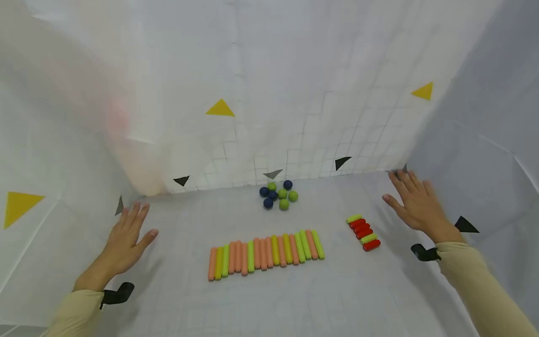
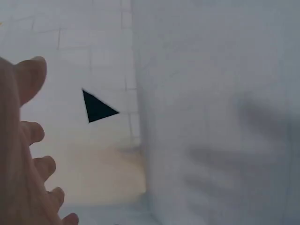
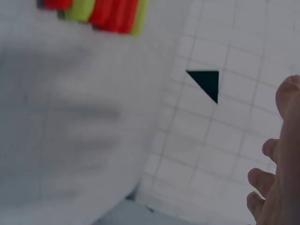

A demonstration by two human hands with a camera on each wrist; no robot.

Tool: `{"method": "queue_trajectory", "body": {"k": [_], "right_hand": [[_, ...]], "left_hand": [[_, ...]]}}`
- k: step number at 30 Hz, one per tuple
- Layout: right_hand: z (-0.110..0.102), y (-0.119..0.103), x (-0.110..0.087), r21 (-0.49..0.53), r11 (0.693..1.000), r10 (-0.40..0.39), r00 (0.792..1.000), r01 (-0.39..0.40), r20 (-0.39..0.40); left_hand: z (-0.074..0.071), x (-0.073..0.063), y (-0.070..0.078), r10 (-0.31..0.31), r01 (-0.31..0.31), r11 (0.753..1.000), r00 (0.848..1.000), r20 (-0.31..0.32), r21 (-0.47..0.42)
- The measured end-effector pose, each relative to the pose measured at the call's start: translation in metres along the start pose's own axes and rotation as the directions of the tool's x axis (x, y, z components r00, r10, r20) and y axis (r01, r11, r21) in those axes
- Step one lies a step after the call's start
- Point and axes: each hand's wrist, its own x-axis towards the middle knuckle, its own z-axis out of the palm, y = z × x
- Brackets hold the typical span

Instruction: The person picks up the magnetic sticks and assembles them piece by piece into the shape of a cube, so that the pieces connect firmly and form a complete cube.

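Note:
My left hand [image 1: 122, 243] is held palm down at the left side, fingers straight and spread, holding nothing. On the right, my right hand [image 1: 417, 201] is likewise spread and bare, close to a short row of red and yellow-green sticks [image 1: 363, 232]. Between the hands lies a long row of salmon, yellow and yellow-green sticks [image 1: 266, 253], side by side. Behind that row, dark blue balls [image 1: 268, 203] and green balls [image 1: 284, 204] sit in a loose cluster. In the right wrist view, the ends of the red sticks [image 3: 115, 16] show at the top, apart from the fingers.
White sheeting covers the table [image 1: 269, 304] and rises as a back wall [image 1: 273, 93] with side walls. Yellow triangles [image 1: 221, 108] and black triangles [image 1: 181, 180] are stuck on the walls. A black wrist device [image 1: 120, 294] sits at each sleeve.

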Motion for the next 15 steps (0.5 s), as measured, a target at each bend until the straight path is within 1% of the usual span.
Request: {"method": "queue_trajectory", "body": {"k": [3, 6, 10, 12, 15], "right_hand": [[0.013, -0.015, 0.004, 0.031, 0.999, -0.031, 0.999, 0.031, 0.010], [0.027, -0.035, 0.011, 0.080, 0.995, -0.065, 0.997, 0.062, 0.033], [0.046, -0.067, 0.021, 0.172, 0.981, -0.103, 0.991, 0.087, 0.084], [0.054, -0.085, 0.025, 0.218, 0.972, -0.117, 0.987, 0.090, 0.111], [0.066, -0.115, 0.037, 0.297, 0.949, -0.151, 0.981, 0.109, 0.123]], "left_hand": [[0.014, 0.002, 0.007, -0.026, 0.027, 1.000, 0.998, 0.059, -0.011], [0.033, 0.002, 0.019, -0.057, 0.056, 0.998, 0.992, 0.115, 0.012], [0.065, -0.001, 0.045, -0.108, 0.103, 0.994, 0.985, 0.137, 0.042], [0.083, -0.003, 0.061, -0.155, 0.153, 0.988, 0.976, 0.152, 0.022], [0.105, -0.004, 0.082, -0.218, 0.223, 0.975, 0.964, 0.154, -0.018]]}}
